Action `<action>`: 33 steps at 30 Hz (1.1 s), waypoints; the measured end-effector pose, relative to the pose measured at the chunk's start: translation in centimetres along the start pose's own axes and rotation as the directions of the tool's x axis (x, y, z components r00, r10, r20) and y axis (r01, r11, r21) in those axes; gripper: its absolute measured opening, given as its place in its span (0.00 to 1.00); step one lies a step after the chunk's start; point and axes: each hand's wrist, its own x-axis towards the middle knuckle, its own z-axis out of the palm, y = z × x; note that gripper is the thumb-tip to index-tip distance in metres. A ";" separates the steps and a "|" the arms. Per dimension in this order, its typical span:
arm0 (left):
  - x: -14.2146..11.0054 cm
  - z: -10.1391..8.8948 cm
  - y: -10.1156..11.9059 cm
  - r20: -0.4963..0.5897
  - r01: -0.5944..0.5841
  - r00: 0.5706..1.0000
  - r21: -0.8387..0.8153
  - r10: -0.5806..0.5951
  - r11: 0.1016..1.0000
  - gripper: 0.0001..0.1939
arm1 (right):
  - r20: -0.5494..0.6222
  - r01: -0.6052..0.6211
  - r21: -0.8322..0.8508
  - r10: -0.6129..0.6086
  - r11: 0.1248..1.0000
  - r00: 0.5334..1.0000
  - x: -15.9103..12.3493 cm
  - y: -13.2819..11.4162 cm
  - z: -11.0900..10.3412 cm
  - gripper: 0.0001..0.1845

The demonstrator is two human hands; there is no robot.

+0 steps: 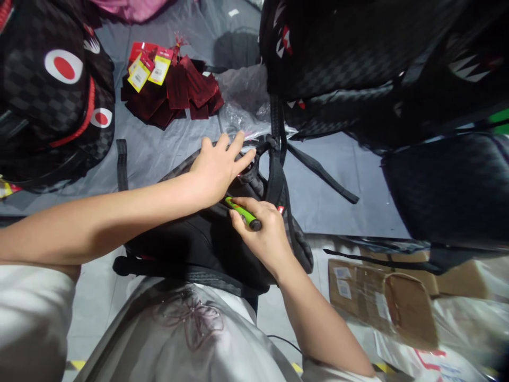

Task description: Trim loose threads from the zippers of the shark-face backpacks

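Observation:
A black checkered backpack (199,239) lies in front of me at the table's edge, partly hidden under my arms. My left hand (218,164) presses down on its upper part with the fingers spread. Just below and to the right, my right hand (264,225) is closed around a bright green handheld tool with a black end (244,213). The tool's front end points toward the bag beneath my left wrist; its tip is hidden, so I cannot tell its exact kind. Black straps (277,175) run upward beside my right hand.
Dark red tags (191,87) with yellow labels lie in a pile beyond my left hand, near clear plastic (246,114). Another backpack with eye patterns (51,79) stands at left. More black bags (338,63) crowd the right. Cardboard boxes (361,286) sit on the floor.

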 end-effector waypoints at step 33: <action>-14.0 3.0 -4.5 0.140 0.303 0.945 -0.034 -0.295 0.952 0.69 | 0.073 0.271 0.211 -0.292 0.939 0.954 -0.7 -4.5 6.6 0.08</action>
